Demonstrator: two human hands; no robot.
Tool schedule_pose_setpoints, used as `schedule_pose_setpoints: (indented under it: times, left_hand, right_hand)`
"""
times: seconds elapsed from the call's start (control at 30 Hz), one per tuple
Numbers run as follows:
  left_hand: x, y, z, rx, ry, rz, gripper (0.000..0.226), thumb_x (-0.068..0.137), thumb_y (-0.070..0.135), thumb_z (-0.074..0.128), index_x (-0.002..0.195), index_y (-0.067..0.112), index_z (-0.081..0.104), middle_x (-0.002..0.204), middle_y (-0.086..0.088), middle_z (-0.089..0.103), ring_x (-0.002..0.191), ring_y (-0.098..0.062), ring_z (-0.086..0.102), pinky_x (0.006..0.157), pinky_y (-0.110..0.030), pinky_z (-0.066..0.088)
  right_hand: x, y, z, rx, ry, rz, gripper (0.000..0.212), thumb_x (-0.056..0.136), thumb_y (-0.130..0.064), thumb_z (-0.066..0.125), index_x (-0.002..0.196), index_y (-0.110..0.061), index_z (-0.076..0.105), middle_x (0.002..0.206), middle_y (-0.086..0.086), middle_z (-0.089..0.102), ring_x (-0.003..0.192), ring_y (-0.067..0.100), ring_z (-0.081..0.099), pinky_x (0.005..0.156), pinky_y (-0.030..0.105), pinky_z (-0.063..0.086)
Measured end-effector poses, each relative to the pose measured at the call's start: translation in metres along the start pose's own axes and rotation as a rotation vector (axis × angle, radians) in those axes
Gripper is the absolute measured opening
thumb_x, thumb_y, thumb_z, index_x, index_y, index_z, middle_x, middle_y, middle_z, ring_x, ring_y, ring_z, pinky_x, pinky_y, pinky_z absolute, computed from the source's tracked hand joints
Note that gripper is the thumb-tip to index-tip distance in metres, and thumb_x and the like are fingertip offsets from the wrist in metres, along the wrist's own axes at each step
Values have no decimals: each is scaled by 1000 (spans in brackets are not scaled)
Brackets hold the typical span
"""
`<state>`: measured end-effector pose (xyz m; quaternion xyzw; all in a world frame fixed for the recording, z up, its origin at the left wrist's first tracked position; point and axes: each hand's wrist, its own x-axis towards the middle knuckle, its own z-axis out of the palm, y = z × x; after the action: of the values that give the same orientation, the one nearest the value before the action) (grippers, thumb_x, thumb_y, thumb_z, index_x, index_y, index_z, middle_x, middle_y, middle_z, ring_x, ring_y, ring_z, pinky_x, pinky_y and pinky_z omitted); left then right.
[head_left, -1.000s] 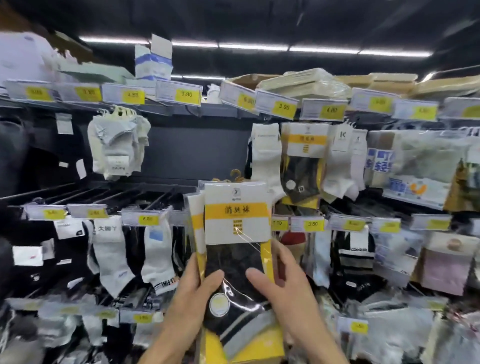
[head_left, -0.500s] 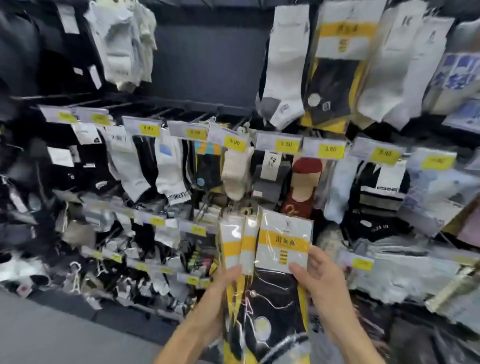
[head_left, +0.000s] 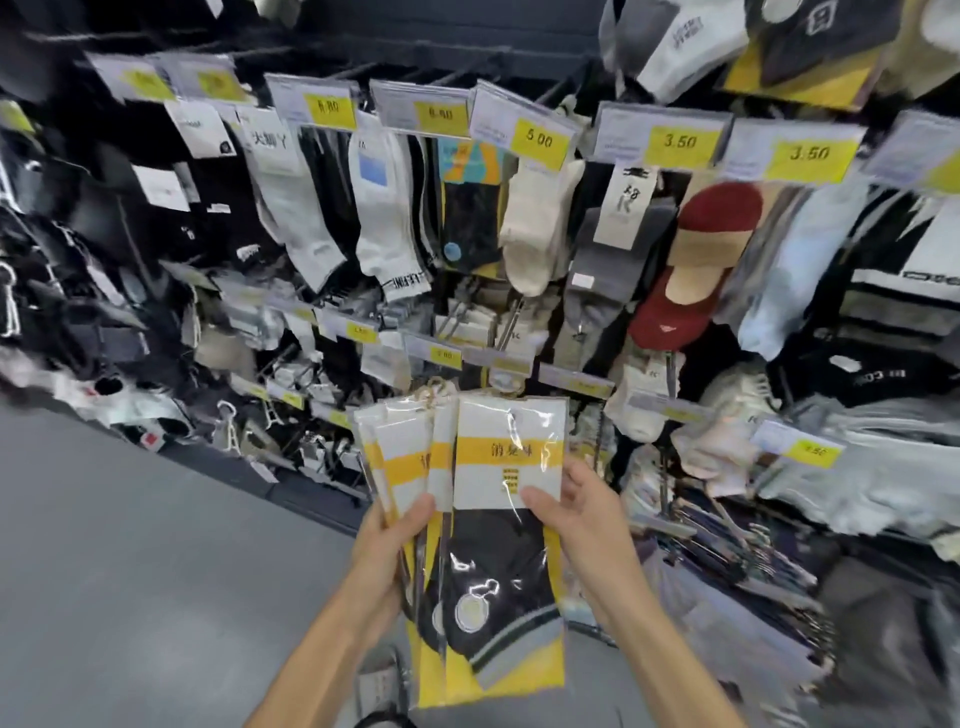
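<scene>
Our left hand (head_left: 387, 540) grips a fanned bundle of clear plastic sock packets with white-and-yellow card headers (head_left: 400, 457), thumb across the front and fingers curled behind. Our right hand (head_left: 587, 525) pinches the front packet of black socks (head_left: 511, 447), thumb on its card and fingers hidden behind it. We hold the whole bundle upright at the middle of the view, low in front of the crowded sock display rack (head_left: 519, 234) and above the grey floor (head_left: 130, 545). It is apart from the goods hanging there.

We judge that we are peeling the front packet off the fan so it can be hung. The next move calls for sliding it free without dragging its neighbours, whose slick wrappers overlap. Then the pale hanger hooks at the packet tops (head_left: 435, 396) need a free peg under a yellow price tag (head_left: 537, 139). We cannot tell from here which peg is open.
</scene>
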<state>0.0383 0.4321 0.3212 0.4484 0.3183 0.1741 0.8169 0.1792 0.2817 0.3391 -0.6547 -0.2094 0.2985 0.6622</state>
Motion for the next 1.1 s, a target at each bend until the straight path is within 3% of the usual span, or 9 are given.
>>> schedule_pose_setpoints:
  times: [0.13, 0.3, 0.47, 0.63, 0.8, 0.87, 0.97, 1.03, 1.1]
  left_hand:
    - [21, 3, -18, 6, 14, 28, 67, 51, 53, 93, 109, 25, 74, 115, -10, 74, 104, -29, 72, 76, -34, 61]
    - [60, 18, -51, -6, 48, -17, 56, 72, 42, 82, 120, 18, 66, 117, -12, 73, 106, -32, 70, 93, -47, 53]
    - [117, 57, -105, -7, 76, -55, 41, 72, 29, 72, 110, 18, 66, 105, -7, 77, 91, -25, 76, 69, -37, 62]
    - [154, 89, -152, 53, -5, -79, 35, 73, 23, 69, 107, 16, 70, 102, -7, 78, 85, -22, 76, 62, -29, 61]
    - [169, 92, -160, 111, -108, -170, 43, 72, 25, 70, 113, 12, 69, 107, -10, 76, 91, -26, 75, 63, -28, 61]
    - [171, 88, -159, 119, -131, -202, 38, 72, 25, 71, 109, 15, 72, 108, -11, 76, 92, -26, 75, 63, -28, 60]
    - [171, 82, -157, 112, -129, -255, 28, 74, 24, 71, 102, 20, 77, 108, -9, 76, 93, -24, 75, 63, -27, 60]
    - [171, 80, -156, 111, -123, -283, 27, 76, 21, 77, 103, 20, 76, 110, -10, 76, 95, -25, 75, 64, -28, 60]
    - [172, 79, -155, 109, -116, -309, 35, 71, 24, 78, 105, 19, 75, 110, -11, 75, 96, -27, 74, 64, -29, 60]
  right_hand:
    - [24, 6, 18, -22, 3, 31, 35, 89, -14, 71, 121, -24, 59, 115, -9, 73, 109, 10, 68, 93, 34, 54]
    - [61, 19, 48, -13, 27, 105, 36, 89, -6, 69, 120, -22, 59, 113, -7, 73, 108, 11, 68, 87, 28, 56]
    - [92, 45, 65, 121, 127, 170, 41, 90, -1, 64, 124, -24, 62, 120, 0, 71, 114, 16, 66, 94, 33, 51]
    - [119, 91, 64, 85, 273, 322, 42, 91, -1, 64, 127, -21, 59, 119, -3, 72, 110, 12, 67, 95, 34, 50]
    - [177, 115, 74, -92, 424, 325, 40, 93, 4, 59, 127, -16, 53, 125, 4, 66, 102, 1, 66, 79, 16, 52]
    - [206, 115, 79, -129, 436, 280, 42, 94, 2, 59, 131, -15, 50, 130, 5, 63, 105, -3, 64, 86, 15, 51]
    - [243, 106, 88, -222, 430, 211, 51, 97, -7, 60, 144, -15, 42, 136, -3, 55, 128, 15, 51, 108, 31, 40]
    - [265, 98, 94, -216, 459, 171, 52, 96, -3, 59, 145, -11, 42, 139, 0, 53, 127, 14, 49, 110, 31, 38]
    - [277, 97, 97, -153, 462, 162, 47, 95, 7, 55, 140, -3, 46, 133, 3, 57, 115, 0, 58, 98, 18, 45]
